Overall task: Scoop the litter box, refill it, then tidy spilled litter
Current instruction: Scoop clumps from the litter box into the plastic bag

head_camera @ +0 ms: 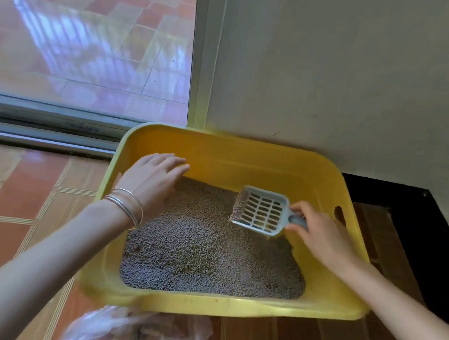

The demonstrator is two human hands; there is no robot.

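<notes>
a yellow litter box [204,306] was set on the tiled floor [9,204] against the wall [337,71], grey litter [196,249] heaped in it. a pale slotted scoop [262,210] was gripped by its handle in the right hand [318,233], fingers curled round it, its front edge dipped into the litter. the left hand [151,182], bangles [126,204] at the wrist, was held flat with fingers straight over the box's left side. a clear plastic bag [133,331] lay just before the box.
</notes>
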